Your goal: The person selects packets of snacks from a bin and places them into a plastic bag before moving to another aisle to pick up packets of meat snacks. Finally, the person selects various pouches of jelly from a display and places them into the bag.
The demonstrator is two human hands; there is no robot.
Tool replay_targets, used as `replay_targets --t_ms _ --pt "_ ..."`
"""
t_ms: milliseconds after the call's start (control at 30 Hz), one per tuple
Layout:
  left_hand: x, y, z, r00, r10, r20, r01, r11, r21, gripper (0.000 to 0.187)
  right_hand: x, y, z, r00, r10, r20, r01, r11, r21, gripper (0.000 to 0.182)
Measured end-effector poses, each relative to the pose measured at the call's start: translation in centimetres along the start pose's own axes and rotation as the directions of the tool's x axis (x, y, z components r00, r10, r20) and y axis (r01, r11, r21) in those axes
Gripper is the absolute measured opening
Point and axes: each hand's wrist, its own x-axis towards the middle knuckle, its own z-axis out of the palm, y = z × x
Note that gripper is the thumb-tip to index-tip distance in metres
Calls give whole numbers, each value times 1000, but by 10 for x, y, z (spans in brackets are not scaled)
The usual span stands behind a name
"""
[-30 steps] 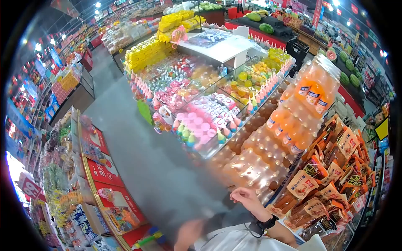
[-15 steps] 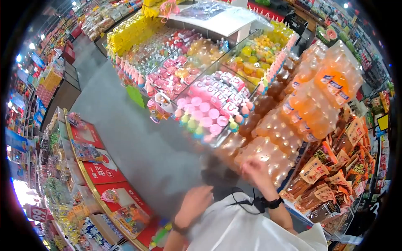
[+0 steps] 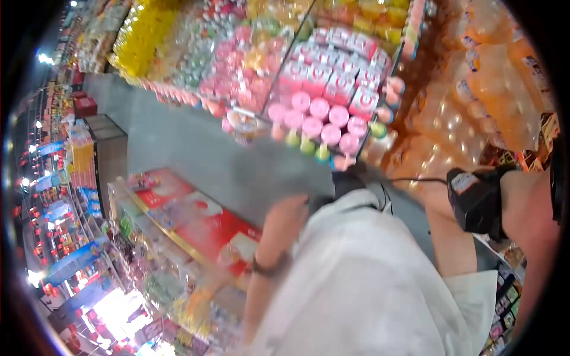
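Observation:
My left hand point(image 3: 290, 215) hangs low beside the white garment point(image 3: 362, 285), with a dark band point(image 3: 270, 267) round its wrist. It is smeared by motion, and its fingers cannot be made out; nothing shows clearly in it. At the right edge, my right forearm point(image 3: 534, 237) looms large and close. A black boxy device point(image 3: 475, 199) with a thin cable sits against that wrist. The fingers of my right hand do not show. Nearest beyond my left hand are pink round-topped containers point(image 3: 319, 108) at the display's corner.
A candy bin display point(image 3: 234, 74) with dividers stands ahead. Shrink-wrapped packs of orange drink bottles point(image 3: 436, 139) are stacked to its right. On the left is a low shelf with red panels point(image 3: 178, 204). Grey floor point(image 3: 178, 136) runs between them.
The view has swung and come closer to the candy display. My right arm has risen from beside the bottle packs to the right edge. My left hand stays low beside the garment.

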Motion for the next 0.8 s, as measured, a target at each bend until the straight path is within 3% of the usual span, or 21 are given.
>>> replay_targets --t_ms 100,233,333,367,433,600,633,700,733,800 --pt "41 -12 -11 995 94 -15 -94 995 -31 30 -2 9 7 999 29 -20 -29 999 -39 32" --pt "75 -10 -26 989 126 74 -119 989 -90 28 3 11 14 997 71 -29 -73 994 -80 34" --pt "86 -23 -30 957 284 58 -272 950 -154 24 3 1 21 986 143 -84 -156 972 -177 36" --pt "71 -29 -37 951 287 115 -270 952 -142 24 2 2 23 981 157 -112 -177 964 -197 37" --pt "101 -43 -38 936 280 214 -247 955 -167 26 11 -5 30 989 91 -117 -117 965 -235 38" --pt "138 -73 -57 873 440 212 -389 889 -241 22 22 -15 47 996 21 -83 -51 928 -368 41" --pt "145 -74 -68 848 438 297 -367 891 -267 21 26 -20 54 998 -14 -64 -13 916 -401 42" --pt "157 -93 -77 784 415 461 -413 904 -110 28 43 -30 69 996 -82 -26 64 910 -409 43" --pt "164 -105 -82 797 532 285 -485 846 -221 30 48 -38 77 992 -123 -32 100 909 -405 44" --pt "177 -127 -97 767 501 401 -479 863 -163 33 63 -45 90 979 -195 -66 153 903 -401 45"
